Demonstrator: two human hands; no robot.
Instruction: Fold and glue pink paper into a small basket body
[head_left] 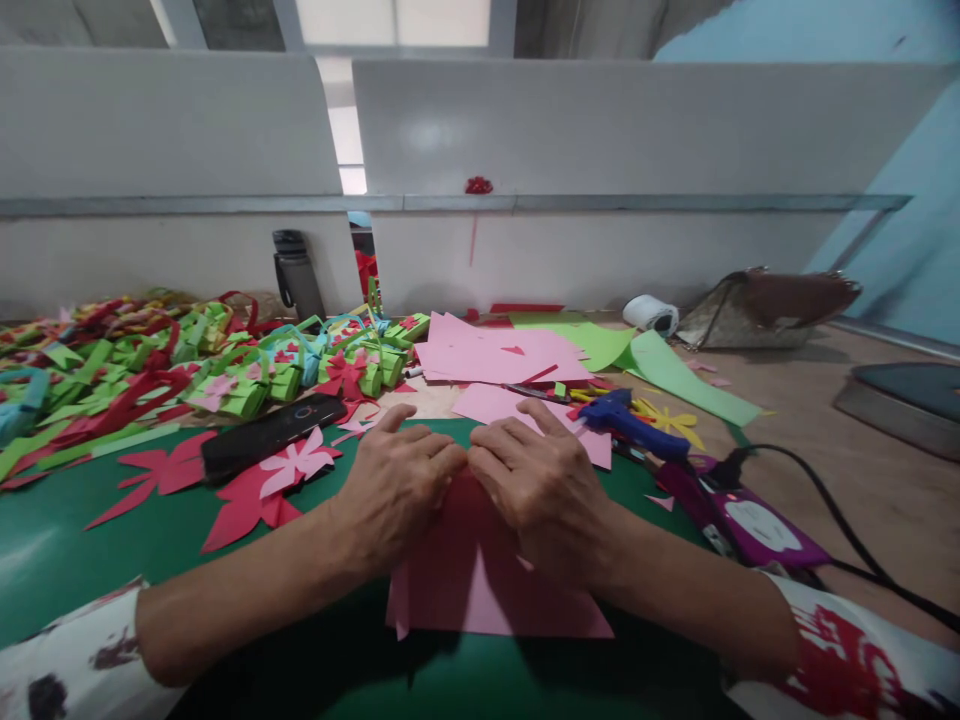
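Observation:
A sheet of pink paper (487,600) lies on the green mat (322,640) in front of me, with a narrow folded strip at its left edge. Both hands meet at its far edge, knuckles nearly touching. My left hand (401,490) is closed there with its fingers curled down and its thumb raised. My right hand (544,490) mirrors it, curled onto the same far edge. The fingertips and the part of the paper beneath them are hidden. Close to my left hand lie red and pink paper flower cutouts (296,462) and a black phone (274,435).
Green paper baskets (251,385) are heaped at the left, near a grey bottle (297,275). Pink sheets (502,350) lie behind my hands. A blue glue gun (634,425), purple power strip (750,515) with a black cable, and brown bag (772,305) stand right.

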